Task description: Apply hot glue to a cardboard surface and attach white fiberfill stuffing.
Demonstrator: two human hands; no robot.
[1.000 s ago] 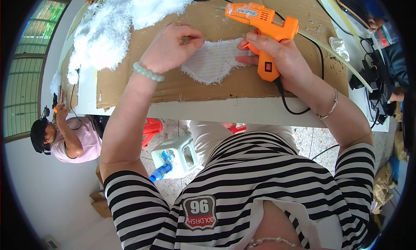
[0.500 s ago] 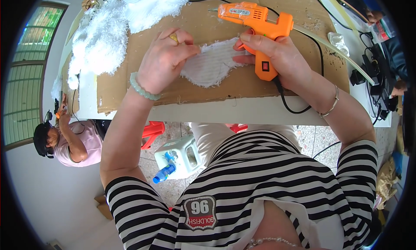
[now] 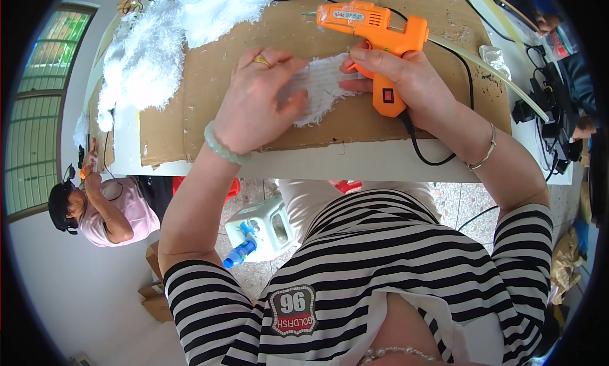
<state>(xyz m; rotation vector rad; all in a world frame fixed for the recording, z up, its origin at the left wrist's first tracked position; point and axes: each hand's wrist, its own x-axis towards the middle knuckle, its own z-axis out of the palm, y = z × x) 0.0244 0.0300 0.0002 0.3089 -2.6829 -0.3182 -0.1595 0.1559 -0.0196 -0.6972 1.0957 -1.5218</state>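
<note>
My right hand (image 3: 415,80) grips an orange hot glue gun (image 3: 387,33), its nozzle toward the left and a clear glue stick (image 3: 488,67) trailing from its back. The fingertips of this hand also rest by the right edge of a white fabric piece (image 3: 327,80) with frayed edges and fine ribs. My left hand (image 3: 266,96) lies over the left part of that fabric, thumb and fingers apart and a little blurred, with nothing seen in them. Part of the fabric is hidden beneath it. Brown cardboard (image 3: 209,61) lies under the work.
White shaggy fabric (image 3: 143,67) is heaped at the far left. A black cord (image 3: 415,144) loops from the glue gun past the table edge. Plugs and wires (image 3: 542,112) crowd the right side. Another person (image 3: 117,207) sits at the left. A whitish jug (image 3: 260,229) stands on the floor.
My left hand has moved right over the fabric, and its thumb has come away from the fingers. My right hand and the glue gun have hardly moved.
</note>
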